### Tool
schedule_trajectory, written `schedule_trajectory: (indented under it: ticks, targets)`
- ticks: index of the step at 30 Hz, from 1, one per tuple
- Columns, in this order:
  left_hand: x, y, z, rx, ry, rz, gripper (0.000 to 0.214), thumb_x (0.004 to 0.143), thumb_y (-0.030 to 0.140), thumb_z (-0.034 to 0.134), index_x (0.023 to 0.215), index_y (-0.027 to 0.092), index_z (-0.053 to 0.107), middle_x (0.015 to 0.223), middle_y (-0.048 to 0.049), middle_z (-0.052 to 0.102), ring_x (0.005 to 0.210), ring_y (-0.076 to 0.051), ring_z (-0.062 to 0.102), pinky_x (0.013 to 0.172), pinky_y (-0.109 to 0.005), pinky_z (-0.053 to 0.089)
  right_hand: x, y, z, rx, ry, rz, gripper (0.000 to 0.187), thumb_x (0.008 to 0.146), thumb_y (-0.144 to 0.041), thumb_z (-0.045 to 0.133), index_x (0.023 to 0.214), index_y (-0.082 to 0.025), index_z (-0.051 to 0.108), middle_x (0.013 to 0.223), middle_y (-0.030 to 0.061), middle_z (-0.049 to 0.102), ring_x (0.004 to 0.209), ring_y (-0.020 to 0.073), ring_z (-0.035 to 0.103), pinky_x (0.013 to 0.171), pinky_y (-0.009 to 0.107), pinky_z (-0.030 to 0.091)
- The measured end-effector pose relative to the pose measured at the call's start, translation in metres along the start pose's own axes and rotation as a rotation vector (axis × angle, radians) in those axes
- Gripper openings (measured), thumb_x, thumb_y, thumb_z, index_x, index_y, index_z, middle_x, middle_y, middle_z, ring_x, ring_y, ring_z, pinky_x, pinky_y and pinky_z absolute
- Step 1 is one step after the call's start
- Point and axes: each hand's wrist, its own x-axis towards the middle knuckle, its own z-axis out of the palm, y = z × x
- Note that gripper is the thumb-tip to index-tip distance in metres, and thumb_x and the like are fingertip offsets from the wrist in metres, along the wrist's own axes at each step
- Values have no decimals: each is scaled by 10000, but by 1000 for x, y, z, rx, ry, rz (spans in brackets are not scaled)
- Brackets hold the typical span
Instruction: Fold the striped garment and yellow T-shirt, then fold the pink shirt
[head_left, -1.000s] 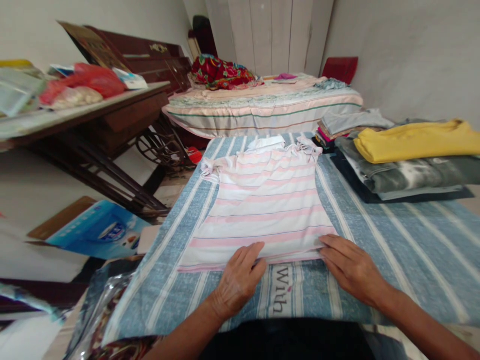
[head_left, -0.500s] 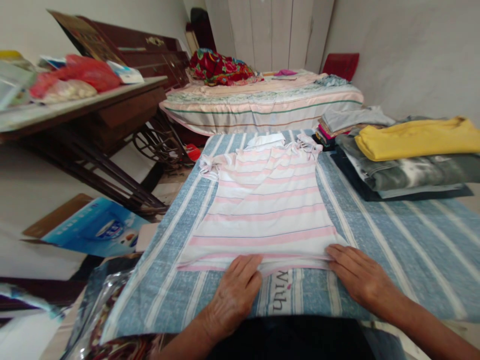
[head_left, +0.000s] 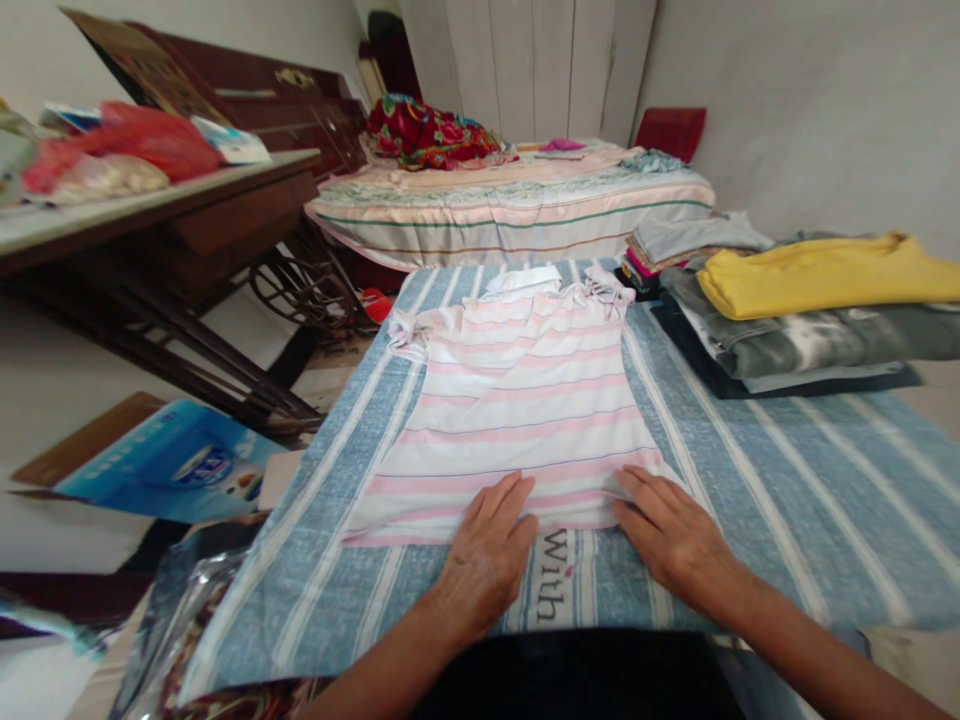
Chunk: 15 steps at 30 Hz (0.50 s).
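Observation:
A white T-shirt (head_left: pixel 525 400) with pink stripes and thin dark lines lies spread on a blue striped cloth (head_left: pixel 750 520). Its hem is nearest to me and its sleeves are bunched at the far end. My left hand (head_left: pixel 491 540) rests flat on the hem near its middle, fingers stretched out. On the right part of the hem lies my right hand (head_left: pixel 667 530), its fingers also extended and laid on the fabric. Neither hand grips the shirt. Printed letters on the cloth show between my hands.
Folded clothes, a yellow garment (head_left: pixel 832 275) on top, are stacked at the right. Behind the table stands a bed (head_left: pixel 517 210) with a red floral quilt (head_left: pixel 431 135). To the left are a sewing machine table (head_left: pixel 247 175) and a blue cardboard box (head_left: pixel 180 460).
Both hands have shifted onto the shirt's hem. The right hand has moved inward and its fingers have let go of the hem's corner. The hem now lies flatter.

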Motion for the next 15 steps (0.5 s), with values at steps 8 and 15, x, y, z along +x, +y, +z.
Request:
schedule_trajectory:
  ticks: [8, 15]
  targets:
    - [-9, 12, -8, -131, -65, 91, 206, 825, 54, 418, 864, 160, 590, 1279, -105, 534, 1320, -253, 317, 1016, -432, 415, -5, -9, -8, 196, -32, -161, 281, 843, -26, 415, 989, -133, 629, 1229, 128, 580, 1253, 255, 427, 976, 426, 441]
    - [-10, 10, 3, -111, -16, 40, 182, 814, 58, 415, 797, 148, 572, 1275, -151, 511, 1316, -283, 318, 1004, -442, 433, -7, -2, -9, 106, 29, -75, 220, 852, -51, 455, 951, -133, 633, 1178, 144, 609, 1204, 263, 479, 954, 448, 450]
